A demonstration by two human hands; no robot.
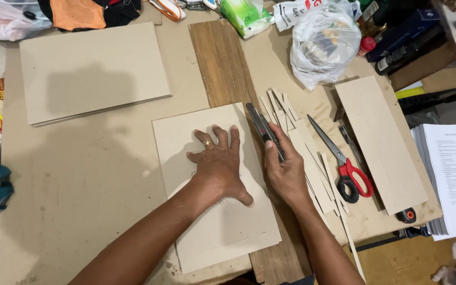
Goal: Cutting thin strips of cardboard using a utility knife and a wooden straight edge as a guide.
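Our left hand point(218, 163) presses flat, fingers spread, on the beige cardboard sheet point(222, 221); at its 3 o'clock, our right hand point(286, 171) grips a dark utility knife point(264, 129) (along the sheet's edge).

Upper left of my desk point(80, 211) lies a stack of grey boards point(93, 71). Right of centre I see red-handled scissors point(344, 166), and above them a clear plastic bag point(323, 45). White printed papers point(455, 179) sit far right.

You're looking down at a tan worktable point(80, 179) under even light, a wooden plank point(222, 58) across it, and brown floor point(412, 261) at lower right.
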